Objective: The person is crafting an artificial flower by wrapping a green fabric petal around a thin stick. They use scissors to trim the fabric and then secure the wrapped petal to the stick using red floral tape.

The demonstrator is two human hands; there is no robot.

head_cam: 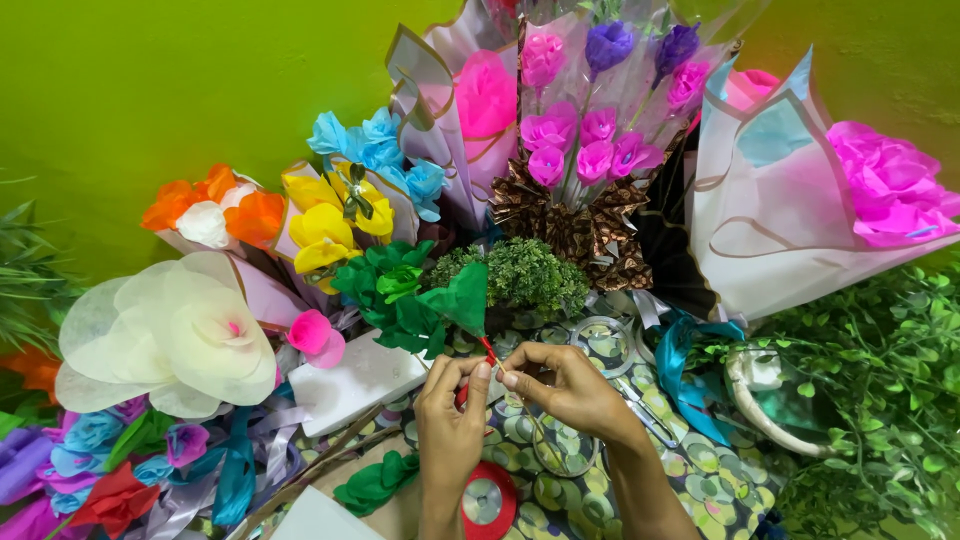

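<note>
**Green paper flower in both our hands, paper blooms everywhere**

So our left hand (450, 415) and right hand (565, 385) are close together near the bottom middle, fingertips almost touching, both pinched on the thin stem of a green paper flower (458, 298). The green head sits up at 12 o'clock from our hands, with a bit of red wrap showing just under it.

The surface is a cloth with a green leaf-and-circle print (600, 340), pretty cluttered. A red ribbon spool (486, 498) lies at 6 o'clock from our hands, touching our left wrist as far as we can tell. A white block (360, 380) sits at 9 o'clock, scissors (640, 410) at 3 o'clock.

Behind it all is a plain lime green wall (150, 90). Against it: a big cream flower (180, 330) at 9 o'clock, a yellow bunch (325, 225) at 11, a wrapped pink and purple bouquet (590, 130) at 12, and a white-wrapped magenta bouquet (880, 180) at 2. Leafy vines (880, 400) fill 3 o'clock.
</note>
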